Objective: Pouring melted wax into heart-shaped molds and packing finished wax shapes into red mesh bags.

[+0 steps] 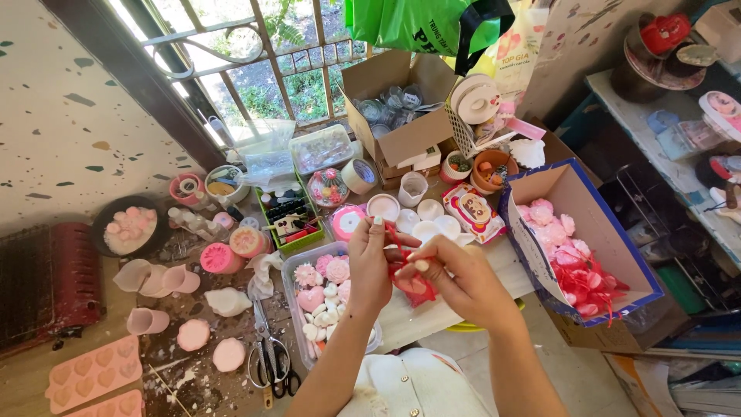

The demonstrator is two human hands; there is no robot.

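We see both hands raised together over the worktable (505, 266): the left hand (369, 266) pinches a thin red ribbon (397, 245) between its fingertips, and the right hand (455, 279) has its fingers closed on the same ribbon and on a small pink packet (414, 289) held between the two hands. Just below the left hand sits a clear tray (293, 297) of pink and white moulded flowers and hearts — scissors (268, 355) lie beside it — while an open cardboard box (590, 224) of pink, red-ribboned packets stands to the right.
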